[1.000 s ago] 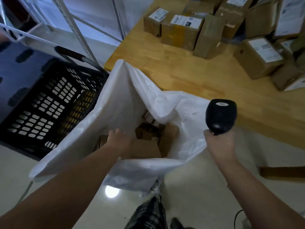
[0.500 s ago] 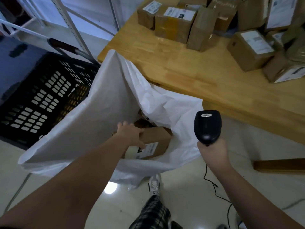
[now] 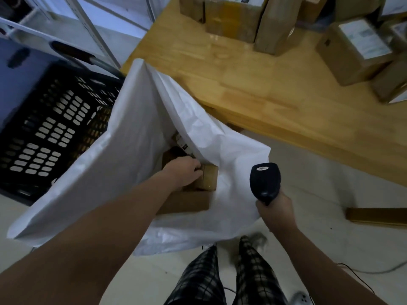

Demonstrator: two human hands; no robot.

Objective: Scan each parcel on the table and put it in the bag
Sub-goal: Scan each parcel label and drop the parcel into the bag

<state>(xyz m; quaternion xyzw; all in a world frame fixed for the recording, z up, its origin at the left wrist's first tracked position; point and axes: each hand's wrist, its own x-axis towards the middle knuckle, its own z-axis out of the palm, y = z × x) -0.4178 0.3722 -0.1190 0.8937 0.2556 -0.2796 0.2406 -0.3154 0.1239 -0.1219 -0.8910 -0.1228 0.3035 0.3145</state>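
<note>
A large white bag (image 3: 105, 172) stands open on the floor against the wooden table (image 3: 264, 89). My left hand (image 3: 184, 172) reaches down into it, fingers curled on the edge of a small brown parcel (image 3: 210, 177). That parcel lies on a bigger cardboard box (image 3: 187, 203), with another labelled parcel (image 3: 179, 142) deeper inside. My right hand (image 3: 275, 211) grips a black barcode scanner (image 3: 265, 180), held upright just right of the bag's rim. Several cardboard parcels (image 3: 233, 20) with white labels stand along the table's far side, more parcels (image 3: 356, 49) at the right.
A black perforated plastic crate (image 3: 44, 133) sits left of the bag, under a white metal shelf frame (image 3: 92, 29). A wooden plank (image 3: 374, 216) lies on the pale floor at right. My legs in checked trousers (image 3: 220, 278) stand below the bag, a thin cable (image 3: 363, 270) beside them.
My left hand carried a labelled parcel deeper into the bag, toward its right side. The scanner hand stayed beside the rim. My view dipped lower, closer to the bag.
</note>
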